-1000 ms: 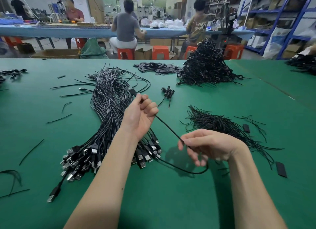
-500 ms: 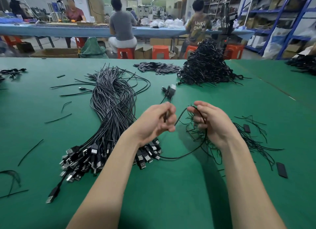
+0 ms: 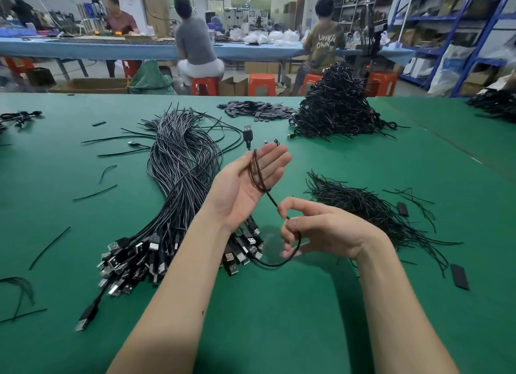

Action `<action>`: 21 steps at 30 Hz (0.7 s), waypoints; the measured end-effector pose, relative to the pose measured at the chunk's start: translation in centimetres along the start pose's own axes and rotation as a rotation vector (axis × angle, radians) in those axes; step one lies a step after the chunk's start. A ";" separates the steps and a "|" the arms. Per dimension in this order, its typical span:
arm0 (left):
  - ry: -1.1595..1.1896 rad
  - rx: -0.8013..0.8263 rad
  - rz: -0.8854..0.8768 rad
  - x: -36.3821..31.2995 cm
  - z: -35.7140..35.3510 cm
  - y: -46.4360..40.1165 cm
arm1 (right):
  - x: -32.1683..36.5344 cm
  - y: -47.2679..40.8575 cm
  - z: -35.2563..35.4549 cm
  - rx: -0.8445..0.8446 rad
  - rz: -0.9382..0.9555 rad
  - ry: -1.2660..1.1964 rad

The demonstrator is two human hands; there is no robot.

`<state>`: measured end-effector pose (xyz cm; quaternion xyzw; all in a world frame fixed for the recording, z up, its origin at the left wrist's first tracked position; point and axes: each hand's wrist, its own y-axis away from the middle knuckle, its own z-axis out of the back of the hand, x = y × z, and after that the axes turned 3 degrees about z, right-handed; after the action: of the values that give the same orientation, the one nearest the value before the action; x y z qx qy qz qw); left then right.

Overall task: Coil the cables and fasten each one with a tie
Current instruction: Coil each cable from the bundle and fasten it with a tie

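Note:
My left hand is held palm up over the table with its fingers straight. A black cable lies in loops across its palm, and the cable's USB plug sticks up past the fingertips. From the palm the cable runs down to my right hand, whose curled fingers grip it. The slack hangs in a loop below that hand to the green table. A thick bundle of uncoiled cables lies left of my hands. A loose heap of black ties lies to the right.
A tall pile of coiled cables stands at the back right, with a flat heap of small black strips beside it. Stray ties and strips are scattered over the table. People sit at a blue bench beyond the table's far edge.
My left hand has opened and turned palm up, with cable loops now across it. My right hand has dropped toward me, pulling the cable down from the left hand.

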<state>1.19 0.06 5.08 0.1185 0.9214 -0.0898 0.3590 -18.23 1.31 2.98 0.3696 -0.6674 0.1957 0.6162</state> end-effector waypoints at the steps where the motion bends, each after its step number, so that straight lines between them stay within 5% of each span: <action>1: -0.015 0.007 0.004 -0.3 0.0 0.2 | -0.2 0.1 0.3 -0.049 -0.041 0.006; 4: -0.180 0.037 0.021 -0.9 0.5 0.8 | -0.4 0.1 1.4 -0.324 -0.097 0.119; 7: -0.518 0.088 0.094 -0.7 0.9 0.9 | 0.7 -0.3 1.9 -0.552 0.038 0.014; 12: -1.058 -0.010 0.184 2.1 1.1 -0.3 | 3.2 -0.7 0.5 -0.686 0.302 -0.163; 16: -0.732 -0.156 -0.014 3.3 0.6 -1.0 | 3.6 -0.5 -0.7 -0.371 0.389 -0.073; 21: -0.168 -0.130 -0.068 1.4 0.5 -1.0 | 1.0 -1.1 -1.2 0.084 0.062 -0.032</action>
<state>0.21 -0.85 3.78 0.0559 0.8954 -0.0514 0.4387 -16.57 1.26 3.90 0.3774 -0.6795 0.2368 0.5829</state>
